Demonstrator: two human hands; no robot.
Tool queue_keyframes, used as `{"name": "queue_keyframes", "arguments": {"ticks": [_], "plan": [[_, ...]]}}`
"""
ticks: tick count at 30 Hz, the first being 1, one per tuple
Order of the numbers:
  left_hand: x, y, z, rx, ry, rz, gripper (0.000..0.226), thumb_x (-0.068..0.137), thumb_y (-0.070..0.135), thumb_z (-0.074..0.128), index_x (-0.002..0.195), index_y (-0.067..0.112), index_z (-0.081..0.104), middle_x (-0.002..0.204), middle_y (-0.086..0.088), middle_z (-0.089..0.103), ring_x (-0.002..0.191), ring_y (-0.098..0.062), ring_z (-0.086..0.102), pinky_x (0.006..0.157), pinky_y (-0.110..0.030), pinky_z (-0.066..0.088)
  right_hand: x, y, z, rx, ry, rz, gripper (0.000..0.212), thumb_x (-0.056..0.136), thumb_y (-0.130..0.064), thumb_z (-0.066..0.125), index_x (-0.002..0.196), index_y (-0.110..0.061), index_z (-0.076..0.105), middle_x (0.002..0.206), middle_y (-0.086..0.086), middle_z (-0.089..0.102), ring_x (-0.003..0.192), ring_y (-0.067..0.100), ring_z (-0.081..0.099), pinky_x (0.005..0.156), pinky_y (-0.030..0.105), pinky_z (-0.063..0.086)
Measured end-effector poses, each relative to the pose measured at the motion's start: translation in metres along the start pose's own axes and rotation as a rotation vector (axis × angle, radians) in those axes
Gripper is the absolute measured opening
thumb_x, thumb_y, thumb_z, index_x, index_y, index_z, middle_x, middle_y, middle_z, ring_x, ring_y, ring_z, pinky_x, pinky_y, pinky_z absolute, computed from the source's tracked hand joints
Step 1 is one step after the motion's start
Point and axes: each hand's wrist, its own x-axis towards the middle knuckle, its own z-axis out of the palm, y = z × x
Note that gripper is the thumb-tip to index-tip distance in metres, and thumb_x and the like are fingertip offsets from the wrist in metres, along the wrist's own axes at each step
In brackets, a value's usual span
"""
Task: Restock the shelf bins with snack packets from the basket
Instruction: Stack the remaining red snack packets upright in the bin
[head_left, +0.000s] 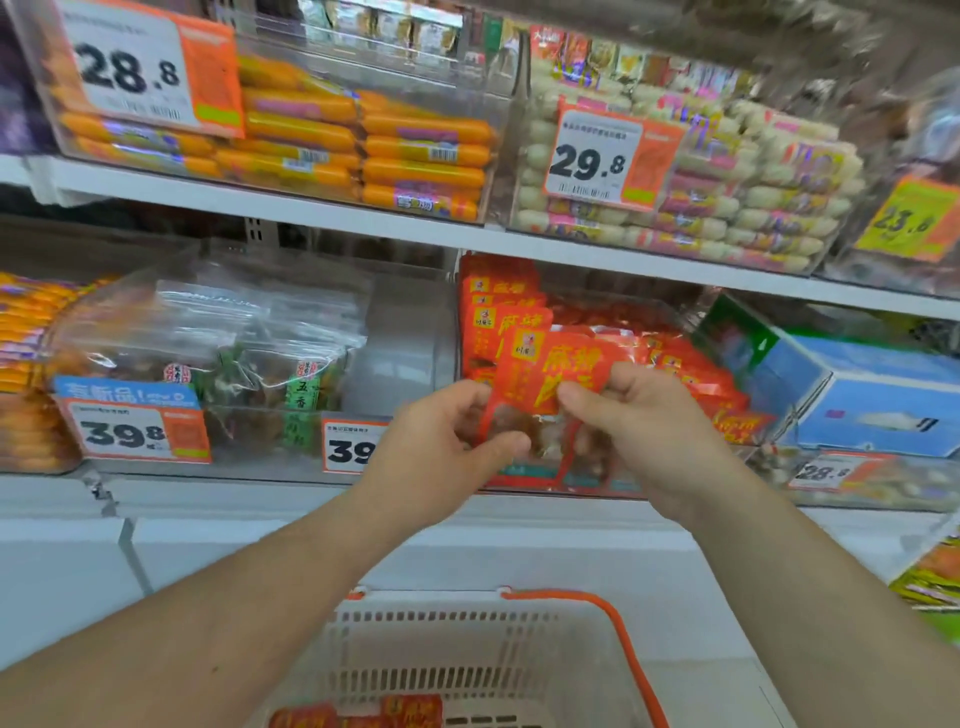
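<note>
A red snack packet (550, 384) is held upright in front of the red-packet bin (675, 322) on the lower shelf, pinched at its lower left edge by the left hand (447, 441) and at its right side by the right hand (639, 415); both hands are grasping it, neither is released. The packet is not yet set down in the bin. The bin is judged already well filled: matching red packets (498, 306) are stacked upright at the back left and laid flat toward the right. A few more red packets (410, 714) are seen at the bottom of the white basket (467, 639) with the orange handle (613, 623), so restocking is taken as partly done with several packets left. To the left, a clear bin (405, 353) of bagged snacks (218, 353) is half empty on its right side. A blue box (872, 395) sits just right of the red bin. Orange sausages (363, 145) and pale sausage packs (753, 197) fill the upper shelf. Price tags (135, 431) hang at bin fronts. The bin's clear front wall and the crowded stack are judged the only hindrance.
</note>
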Motion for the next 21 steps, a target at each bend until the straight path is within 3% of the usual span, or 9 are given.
{"name": "queue_keyframes", "arguments": {"ticks": [2, 4, 5, 8, 11, 13, 16, 21], "plan": [[0.009, -0.002, -0.006, 0.255, 0.041, 0.156, 0.048, 0.07, 0.057, 0.075, 0.108, 0.031, 0.064, 0.1, 0.017, 0.058, 0.089, 0.007, 0.05, 0.083, -0.013, 0.038, 0.007, -0.01, -0.007, 0.016, 0.105, -0.119, 0.016, 0.09, -0.003, 0.065, 0.079, -0.014, 0.067, 0.056, -0.002, 0.067, 0.045, 0.008, 0.058, 0.046, 0.02, 0.045], [0.018, -0.005, -0.012, 0.572, 0.04, 0.219, 0.088, 0.063, 0.079, 0.051, 0.135, 0.028, 0.053, 0.125, 0.009, 0.047, 0.113, -0.009, 0.041, 0.096, -0.029, 0.03, 0.014, -0.019, -0.016, 0.005, 0.248, -0.224, 0.016, 0.089, -0.006, 0.067, 0.08, -0.018, 0.069, 0.06, -0.005, 0.07, 0.052, 0.005, 0.062, 0.053, 0.018, 0.048], [0.021, -0.007, -0.013, 0.703, 0.026, 0.192, 0.095, 0.062, 0.082, 0.042, 0.142, 0.03, 0.045, 0.135, 0.005, 0.04, 0.121, -0.016, 0.033, 0.099, -0.036, 0.026, 0.018, -0.021, -0.02, -0.006, 0.302, -0.267, 0.015, 0.089, -0.008, 0.069, 0.08, -0.02, 0.069, 0.063, -0.007, 0.071, 0.055, 0.005, 0.063, 0.057, 0.018, 0.049], [0.03, -0.009, -0.01, 0.911, 0.001, 0.126, 0.088, 0.065, 0.079, 0.041, 0.145, 0.041, 0.037, 0.151, -0.001, 0.023, 0.132, -0.027, 0.022, 0.105, -0.046, 0.023, 0.028, -0.019, -0.026, -0.049, 0.375, -0.3, 0.014, 0.088, -0.011, 0.071, 0.079, -0.022, 0.07, 0.07, -0.005, 0.073, 0.067, 0.012, 0.066, 0.068, 0.026, 0.053], [0.038, -0.014, 0.001, 0.993, -0.021, 0.112, 0.073, 0.075, 0.071, 0.052, 0.142, 0.045, 0.039, 0.153, -0.002, 0.021, 0.135, -0.029, 0.021, 0.106, -0.048, 0.022, 0.038, -0.011, -0.025, -0.112, 0.376, -0.284, 0.017, 0.087, -0.012, 0.072, 0.077, -0.026, 0.071, 0.072, -0.005, 0.072, 0.072, 0.021, 0.068, 0.073, 0.032, 0.053], [0.039, -0.019, 0.007, 0.992, 0.007, 0.138, 0.064, 0.077, 0.059, 0.063, 0.137, 0.043, 0.047, 0.149, -0.003, 0.03, 0.132, -0.028, 0.026, 0.103, -0.05, 0.027, 0.044, -0.005, -0.024, -0.158, 0.367, -0.281, 0.02, 0.086, -0.014, 0.073, 0.075, -0.029, 0.071, 0.072, -0.007, 0.072, 0.078, 0.026, 0.07, 0.076, 0.035, 0.054], [0.041, -0.028, 0.011, 0.954, 0.115, 0.229, 0.054, 0.067, 0.046, 0.073, 0.119, 0.035, 0.066, 0.132, -0.006, 0.049, 0.118, -0.027, 0.036, 0.09, -0.051, 0.04, 0.047, 0.0, -0.023, -0.234, 0.354, -0.278, 0.019, 0.087, -0.017, 0.073, 0.077, -0.033, 0.07, 0.078, -0.008, 0.074, 0.083, 0.022, 0.07, 0.081, 0.037, 0.056], [0.039, -0.036, 0.015, 0.906, 0.144, 0.27, 0.049, 0.069, 0.04, 0.072, 0.116, 0.027, 0.066, 0.129, -0.003, 0.052, 0.117, -0.025, 0.038, 0.089, -0.05, 0.04, 0.051, 0.006, -0.025, -0.246, 0.379, -0.265, 0.017, 0.087, -0.02, 0.072, 0.077, -0.033, 0.069, 0.079, -0.01, 0.073, 0.083, 0.018, 0.069, 0.083, 0.04, 0.056]]}}
